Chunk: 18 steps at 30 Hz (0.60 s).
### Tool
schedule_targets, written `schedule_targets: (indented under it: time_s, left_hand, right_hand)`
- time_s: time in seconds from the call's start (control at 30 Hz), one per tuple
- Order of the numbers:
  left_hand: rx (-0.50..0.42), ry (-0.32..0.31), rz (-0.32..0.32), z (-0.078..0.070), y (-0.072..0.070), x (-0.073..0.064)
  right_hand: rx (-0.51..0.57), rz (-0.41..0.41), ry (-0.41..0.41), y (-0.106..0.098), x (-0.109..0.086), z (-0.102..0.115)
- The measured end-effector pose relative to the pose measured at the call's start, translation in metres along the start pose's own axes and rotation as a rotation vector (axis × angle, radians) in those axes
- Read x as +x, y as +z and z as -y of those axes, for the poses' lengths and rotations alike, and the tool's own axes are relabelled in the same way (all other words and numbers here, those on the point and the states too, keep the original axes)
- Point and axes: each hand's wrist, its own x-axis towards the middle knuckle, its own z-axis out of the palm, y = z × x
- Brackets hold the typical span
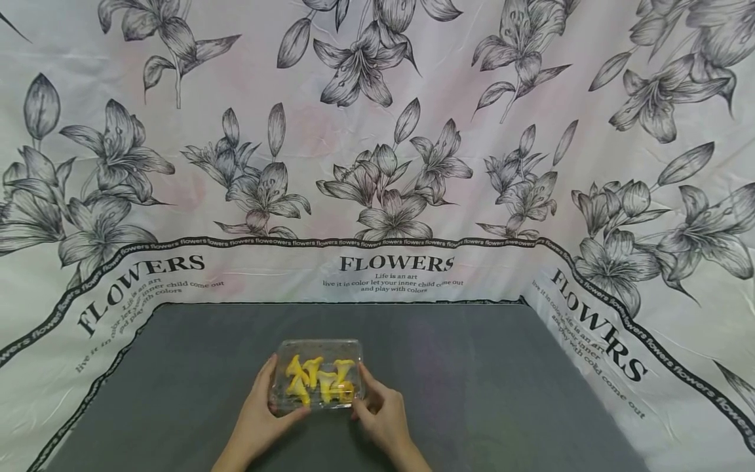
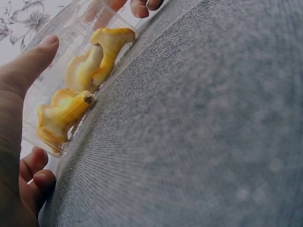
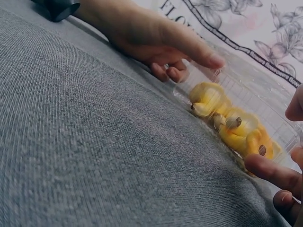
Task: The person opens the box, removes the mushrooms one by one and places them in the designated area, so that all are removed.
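A clear plastic box point(image 1: 318, 346) with several yellow mushrooms point(image 2: 64, 113) inside is held between both hands at the near middle of the table. My left hand point(image 1: 259, 410) grips its left side, with the thumb along the near edge and the other fingers lower down. My right hand point(image 1: 385, 410) holds the right end, its thumb near the front corner and a finger along the side. In the right wrist view the mushrooms point(image 3: 236, 125) show through the clear wall. The box sits low, at the grey cloth; whether its whole base touches is not plain.
Grey cloth point(image 1: 472, 373) covers the table. A white flower-printed curtain point(image 1: 389, 269) with lettering stands along the back and both sides. A dark band point(image 3: 59, 8) sits at the left wrist in the right wrist view.
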Motion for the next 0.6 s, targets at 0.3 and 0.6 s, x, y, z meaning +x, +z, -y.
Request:
schedule_targets:
  time_s: [0.3, 0.6]
  left_hand:
    - [-0.081, -0.092, 0.029, -0.0017, -0.0017, -0.0001]
    - [-0.067, -0.127, 0.019, -0.0025, -0.0005, -0.0016]
  right_hand:
    - [-0.220, -0.136, -0.157, -0.0018, 0.0033, -0.0014]
    - [-0.187, -0.178, -0.452, -0.0069, 0.0065, -0.0065]
